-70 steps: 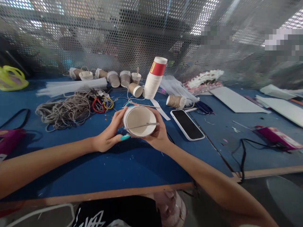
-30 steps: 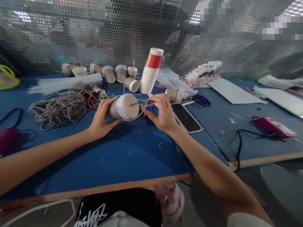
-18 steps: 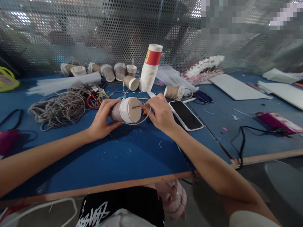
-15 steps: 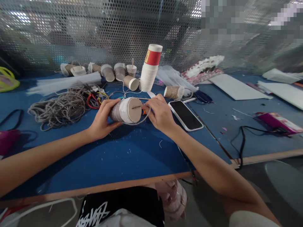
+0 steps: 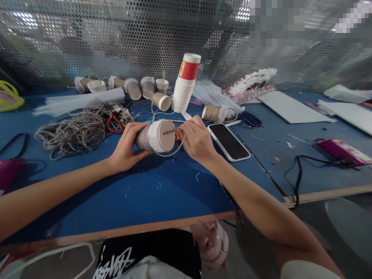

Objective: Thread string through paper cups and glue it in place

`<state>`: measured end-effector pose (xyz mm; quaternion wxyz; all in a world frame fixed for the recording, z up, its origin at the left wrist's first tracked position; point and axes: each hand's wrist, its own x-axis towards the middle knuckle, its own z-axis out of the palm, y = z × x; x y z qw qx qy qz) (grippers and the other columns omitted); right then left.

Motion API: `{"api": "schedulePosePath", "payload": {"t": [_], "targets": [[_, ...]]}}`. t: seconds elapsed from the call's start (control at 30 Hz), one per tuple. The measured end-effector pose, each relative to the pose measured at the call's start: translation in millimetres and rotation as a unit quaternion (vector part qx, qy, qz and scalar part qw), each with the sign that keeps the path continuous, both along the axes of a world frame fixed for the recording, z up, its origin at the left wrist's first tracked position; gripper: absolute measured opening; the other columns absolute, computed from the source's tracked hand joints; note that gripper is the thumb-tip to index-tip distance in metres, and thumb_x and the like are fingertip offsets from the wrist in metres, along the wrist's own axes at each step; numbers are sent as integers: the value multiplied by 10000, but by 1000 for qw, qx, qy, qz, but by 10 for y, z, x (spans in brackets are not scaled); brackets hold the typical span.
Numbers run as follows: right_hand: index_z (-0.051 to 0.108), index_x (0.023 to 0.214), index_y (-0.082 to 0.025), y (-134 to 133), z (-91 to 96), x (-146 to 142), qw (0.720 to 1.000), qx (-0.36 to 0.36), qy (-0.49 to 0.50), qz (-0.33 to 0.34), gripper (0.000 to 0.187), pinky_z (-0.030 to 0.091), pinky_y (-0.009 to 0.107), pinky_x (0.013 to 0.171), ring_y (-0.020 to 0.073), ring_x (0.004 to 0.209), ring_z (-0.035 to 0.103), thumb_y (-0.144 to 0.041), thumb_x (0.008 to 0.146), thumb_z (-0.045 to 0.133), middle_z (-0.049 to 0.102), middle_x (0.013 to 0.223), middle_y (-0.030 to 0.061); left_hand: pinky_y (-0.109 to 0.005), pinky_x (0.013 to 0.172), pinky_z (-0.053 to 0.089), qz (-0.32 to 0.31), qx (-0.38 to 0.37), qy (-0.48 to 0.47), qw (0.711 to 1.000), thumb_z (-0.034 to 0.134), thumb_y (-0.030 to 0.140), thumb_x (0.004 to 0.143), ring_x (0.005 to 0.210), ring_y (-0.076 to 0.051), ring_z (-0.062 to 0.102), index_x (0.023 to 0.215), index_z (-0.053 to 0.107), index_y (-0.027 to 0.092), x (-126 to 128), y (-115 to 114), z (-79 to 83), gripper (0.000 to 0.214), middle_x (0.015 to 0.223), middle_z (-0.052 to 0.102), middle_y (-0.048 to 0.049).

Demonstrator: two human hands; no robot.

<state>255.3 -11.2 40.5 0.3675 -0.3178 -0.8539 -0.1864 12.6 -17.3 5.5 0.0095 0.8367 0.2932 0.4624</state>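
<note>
- Head view: the cord-wrapped paper cup (image 5: pixel 154 136) lies on its side between the hands, long axis running roughly left to right, its flat end facing the right hand (image 5: pixel 199 141).
- The left hand (image 5: pixel 124 149) is clamped around the cup's far end, thumb below; it is the nearer one, touching.
- The right hand's thumb and fingers are together, pinching thin grey cord (image 5: pixel 171 155) just beside the flat end; the cord loops beneath.
- Blue table (image 5: pixel 130 209): bare toward the person; the smartphone (image 5: pixel 229 142) sits beside the right hand, the paper cup stack (image 5: pixel 183 91) beyond.
- Perforated panel (image 5: pixel 130 38) behind.
</note>
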Motion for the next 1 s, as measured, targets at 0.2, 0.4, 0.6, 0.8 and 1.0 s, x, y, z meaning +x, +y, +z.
{"api": "schedulePosePath", "payload": {"t": [0.2, 0.4, 0.6, 0.8, 1.0], "targets": [[482, 770, -225, -19, 36, -7, 1000, 11, -16, 9, 285, 413, 349, 649, 193, 718, 421, -250, 1009, 327, 521, 698, 41, -460, 947, 491, -10, 1, -5, 1000, 621, 459, 869, 1099, -260, 548, 1367, 382, 230, -5, -10, 7, 598, 1196, 530, -114], [470, 767, -223, -20, 88, 18, 999, -29, -26, 33, 299, 435, 369, 682, 190, 723, 414, -276, 1015, 311, 475, 705, 33, -473, 964, 475, -32, -5, -20, 999, 643, 444, 858, 1099, -269, 544, 1371, 386, 244, -11, 0, -3, 609, 1200, 522, -111], [477, 772, -221, 9, 103, 42, 997, -38, -47, 46, 324, 442, 367, 688, 195, 737, 423, -269, 1021, 275, 473, 706, 38, -480, 979, 469, -18, -7, -1, 1000, 621, 448, 870, 1116, -270, 536, 1372, 377, 230, -21, 5, -5, 599, 1201, 522, -114], [491, 857, -217, 11, 103, 77, 998, -29, -49, 37, 324, 422, 361, 707, 202, 758, 456, -384, 1021, 267, 517, 747, 42, -456, 959, 488, -32, -8, -18, 999, 640, 444, 863, 1126, -267, 536, 1378, 376, 229, -14, 14, -30, 617, 1220, 514, -123], [444, 854, -222, 37, 41, 93, 1000, -8, 13, -2, 393, 409, 354, 658, 211, 735, 488, -569, 970, 300, 524, 735, 42, -460, 980, 485, -40, -5, -17, 999, 660, 419, 850, 1148, -270, 531, 1378, 389, 239, -87, 142, -54, 620, 1242, 514, -123]]}}
